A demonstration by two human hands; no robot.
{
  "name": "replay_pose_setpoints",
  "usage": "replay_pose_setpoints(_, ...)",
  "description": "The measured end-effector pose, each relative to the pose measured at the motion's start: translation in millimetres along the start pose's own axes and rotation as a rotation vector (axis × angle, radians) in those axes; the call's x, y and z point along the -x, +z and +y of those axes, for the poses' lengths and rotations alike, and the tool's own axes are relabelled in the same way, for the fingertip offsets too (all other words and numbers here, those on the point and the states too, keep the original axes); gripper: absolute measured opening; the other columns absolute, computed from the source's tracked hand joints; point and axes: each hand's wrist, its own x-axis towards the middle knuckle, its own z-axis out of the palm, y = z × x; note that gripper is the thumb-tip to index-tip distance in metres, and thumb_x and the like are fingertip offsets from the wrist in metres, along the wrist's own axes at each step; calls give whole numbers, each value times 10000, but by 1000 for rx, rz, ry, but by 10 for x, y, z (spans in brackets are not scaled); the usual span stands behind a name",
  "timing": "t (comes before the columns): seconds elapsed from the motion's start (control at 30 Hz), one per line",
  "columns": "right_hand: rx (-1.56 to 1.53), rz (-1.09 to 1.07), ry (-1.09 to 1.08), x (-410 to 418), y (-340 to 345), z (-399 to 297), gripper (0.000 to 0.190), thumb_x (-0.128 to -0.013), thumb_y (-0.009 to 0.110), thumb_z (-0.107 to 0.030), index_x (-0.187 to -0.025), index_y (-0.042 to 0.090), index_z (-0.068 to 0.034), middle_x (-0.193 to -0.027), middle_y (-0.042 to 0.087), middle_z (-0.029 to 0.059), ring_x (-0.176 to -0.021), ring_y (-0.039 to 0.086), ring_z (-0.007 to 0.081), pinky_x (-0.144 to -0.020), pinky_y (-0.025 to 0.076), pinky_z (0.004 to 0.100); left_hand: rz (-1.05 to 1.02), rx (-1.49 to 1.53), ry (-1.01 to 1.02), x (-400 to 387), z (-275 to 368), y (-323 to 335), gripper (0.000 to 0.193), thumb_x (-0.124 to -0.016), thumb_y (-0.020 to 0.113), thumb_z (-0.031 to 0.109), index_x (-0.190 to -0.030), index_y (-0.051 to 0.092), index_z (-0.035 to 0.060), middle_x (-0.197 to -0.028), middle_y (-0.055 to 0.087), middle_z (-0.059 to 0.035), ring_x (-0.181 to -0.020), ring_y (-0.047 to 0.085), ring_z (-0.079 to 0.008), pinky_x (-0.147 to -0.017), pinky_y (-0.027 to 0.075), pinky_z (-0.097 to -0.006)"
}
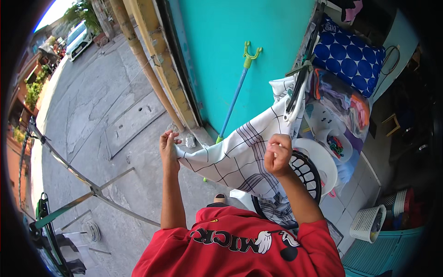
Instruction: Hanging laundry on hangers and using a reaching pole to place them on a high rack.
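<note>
A white cloth with dark checked lines (238, 152) stretches in front of me. At its left end, my left hand (170, 147) pinches the edge between thumb and fingers. My right hand (278, 154) is curled into a fist on the cloth further right, its fingertips partly hidden. Beyond that hand, the fabric runs up to white and black clothes hangers (294, 100). Lower down, more checked fabric (273, 207) lies in a black-rimmed laundry basket (306, 173) beside my right forearm.
A blue pole with a green forked tip (247, 59) leans on the turquoise wall (277, 31). To the right are a white basin (330, 169), a bowl of clothespins (335, 145) and a blue dotted pillow (349, 55). A metal drying rack (93, 188) stands left on concrete.
</note>
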Motion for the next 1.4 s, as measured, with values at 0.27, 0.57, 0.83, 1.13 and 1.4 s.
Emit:
replay_pose_setpoints(0.27,443,-931,161,88,836,70,247,-735,679,-292,-888,623,-106,-805,590,52,-931,548,198,-1065,259,470,41,59,67,-27,-163,-239,142,-916,540,220,-940,549,80,-695,469,16,-607,396,-65,-550,325,-201)
replay_pose_setpoints(0.57,294,-667,200,-72,686,-77,110,-786,646,-228,-762,623,-124,-736,581,-3,-791,566,169,-949,342,434,118,-20,99,53,-276,-342,246,-922,497,276,-1001,519,44,-789,444,-9,-690,407,-93,-630,356,-243)
replay_pose_setpoints(0.83,188,-536,227,-266,467,-96,93,-830,602,-191,-810,608,-100,-784,577,3,-799,566,183,-916,350,406,-739,-361,310,577,23,781,215,-814,647,169,-921,521,31,-1078,537,-75,-995,518,-159,-872,399,-284)
replay_pose_setpoints(1.13,119,-230,162,-401,-517,-93,255,-780,601,-33,-1034,591,-53,-1004,584,77,-925,575,229,-814,469,350,-569,-256,-126,470,-33,606,154,-824,638,103,-828,484,98,-734,466,55,-652,432,-29,-540,334,-177)
replay_pose_setpoints(1.4,231,-466,253,-1143,-940,340,463,-821,572,-96,-1277,492,-82,-1305,474,92,-1198,463,239,-984,389,352,-531,-293,100,337,-182,475,150,-818,659,129,-845,518,83,-736,502,44,-613,462,-42,-486,351,-186)
